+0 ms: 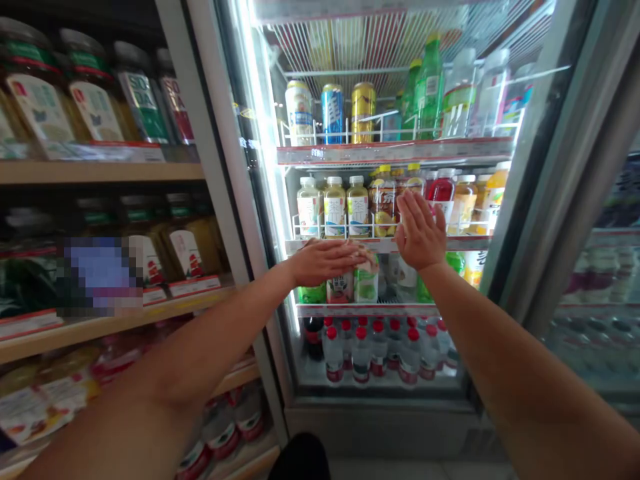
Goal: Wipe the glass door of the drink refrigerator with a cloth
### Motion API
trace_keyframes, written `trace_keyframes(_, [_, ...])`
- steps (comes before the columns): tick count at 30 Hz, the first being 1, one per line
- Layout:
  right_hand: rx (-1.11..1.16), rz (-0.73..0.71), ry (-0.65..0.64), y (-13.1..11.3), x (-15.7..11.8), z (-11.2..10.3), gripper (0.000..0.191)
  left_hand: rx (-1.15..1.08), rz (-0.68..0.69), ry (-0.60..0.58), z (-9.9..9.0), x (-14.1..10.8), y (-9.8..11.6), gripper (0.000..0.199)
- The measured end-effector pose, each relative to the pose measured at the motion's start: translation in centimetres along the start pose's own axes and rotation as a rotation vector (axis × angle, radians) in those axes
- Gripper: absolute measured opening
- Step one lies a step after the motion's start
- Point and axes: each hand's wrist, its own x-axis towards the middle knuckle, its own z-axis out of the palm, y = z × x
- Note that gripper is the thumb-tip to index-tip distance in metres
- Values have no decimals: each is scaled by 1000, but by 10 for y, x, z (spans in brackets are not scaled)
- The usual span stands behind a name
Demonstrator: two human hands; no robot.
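Observation:
My left hand (327, 261) stretches out flat, palm down, fingers together and pointing right. It is in front of the cooler's third shelf, over the tops of a pink-labelled bottle (340, 289) and a green-and-white bottle (367, 283). Whether its fingertips touch that bottle or a glass pane, I cannot tell. My right hand (423, 230) is raised with straight fingers pointing up, in front of a brown tea bottle (384, 200) and a red drink bottle (442, 190). Nothing shows in either hand. Pale tea bottles (335, 207) stand to the left on that second shelf.
The lit drinks cooler (380, 417) has a metal frame. Cans (333, 113) and green bottles (429, 87) fill its top shelf; red-capped water bottles (361, 353) stand at the bottom. Wooden shelves (100, 172) with large bottles (43, 100) are at left, another cooler (595, 273) at right.

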Motion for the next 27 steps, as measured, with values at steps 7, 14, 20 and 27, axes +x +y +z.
trace_keyframes(7, [1,3,-6,1,-1,1,61,235,-453,203,-4,-6,-11,44])
trace_keyframes(14, [-26,-50,72,1,-1,2,63,144,-91,18,-10,-33,-12,41])
trace_keyframes(20, [-30,-54,65,1,-1,1,67,200,-473,84,-12,-37,-8,47])
trace_keyframes(27, [-28,-69,87,1,-2,1,66,93,-224,-61,-24,-61,-10,46])
